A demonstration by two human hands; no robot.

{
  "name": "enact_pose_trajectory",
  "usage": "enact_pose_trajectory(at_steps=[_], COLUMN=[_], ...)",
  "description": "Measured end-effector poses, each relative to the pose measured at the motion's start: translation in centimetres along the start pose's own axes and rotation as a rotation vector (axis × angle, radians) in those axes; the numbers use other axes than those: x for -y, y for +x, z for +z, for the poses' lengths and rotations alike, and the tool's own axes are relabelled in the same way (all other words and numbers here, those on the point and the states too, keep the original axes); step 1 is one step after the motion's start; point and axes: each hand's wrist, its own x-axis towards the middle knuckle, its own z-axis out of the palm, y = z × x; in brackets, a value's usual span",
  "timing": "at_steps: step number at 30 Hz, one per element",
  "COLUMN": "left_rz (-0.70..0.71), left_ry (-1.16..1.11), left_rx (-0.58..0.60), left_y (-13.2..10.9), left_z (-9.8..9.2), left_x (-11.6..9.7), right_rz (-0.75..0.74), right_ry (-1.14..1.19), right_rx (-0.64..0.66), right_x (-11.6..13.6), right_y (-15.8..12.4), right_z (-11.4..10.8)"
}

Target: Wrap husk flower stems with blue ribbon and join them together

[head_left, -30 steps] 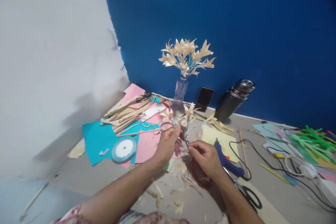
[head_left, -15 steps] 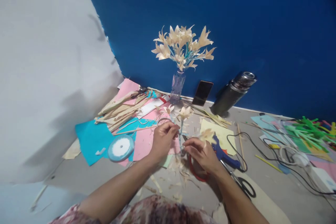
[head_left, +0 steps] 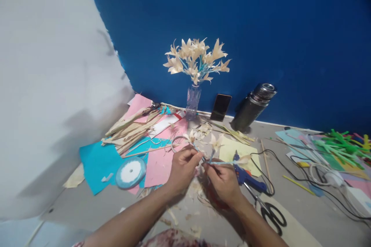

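Observation:
My left hand [head_left: 185, 168] pinches pale-blue flower stems near the middle of the table. Close beside it on the right, my right hand [head_left: 222, 181] is closed on the same stems. From my fingers spread a small cream flower [head_left: 190, 137] at the left, a cream flower [head_left: 216, 143] pointing up, and a third cream flower [head_left: 244, 159] lying out to the right over my right hand. The stems' lower ends are hidden by my fingers.
Behind stand a clear vase [head_left: 193, 102] of cream flowers, a phone [head_left: 221, 107] and a thermos [head_left: 252, 110]. A ribbon spool [head_left: 131, 173] lies left; a blue glue gun [head_left: 251, 181], scissors [head_left: 274, 216] and black cable [head_left: 268, 152] lie right. Husk strips [head_left: 130, 131] lie back left.
My hands have come together at the stems, my right hand now closed on them. The flowers have tilted and spread, one now out to the right. The view has shifted slightly.

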Motion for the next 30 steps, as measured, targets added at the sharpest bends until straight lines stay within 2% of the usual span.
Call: enact_pose_trajectory(at_steps=[6, 11, 17, 19, 23, 26, 30], left_rz=[-0.039, -0.048, -0.098, -0.089, -0.095, -0.062, -0.061], left_ry=[-0.031, -0.068, -0.137, -0.097, -0.058, -0.061, -0.167], left_rx=[0.080, 0.075, 0.185, 0.163, -0.006, -0.109, -0.105], left_y=[-0.2, -0.3, -0.2, 0.0, 0.8, 1.4, 1.5], left_z=[-0.5, -0.4, 0.2, 0.2, -0.4, -1.0, -1.0], left_x=[-0.1, 0.4, 0.6, 0.4, 0.1, -0.2, -0.7], right_rz=[0.027, -0.009, -0.055, -0.021, 0.111, 0.164, 0.133], right_ry=[-0.036, -0.040, -0.056, 0.013, 0.230, 0.275, 0.198], right_rx=[-0.049, -0.045, -0.028, -0.005, 0.026, 0.089, 0.093], right_x=[-1.0, -1.1, -0.5, -0.2, 0.0, -0.1, -0.2], right_y=[-0.3, 0.1, 0.8, 0.9, 1.2, 1.4, 1.5], right_z=[0.2, -0.3, -0.8, -0.7, -0.6, -0.8, -0.9])
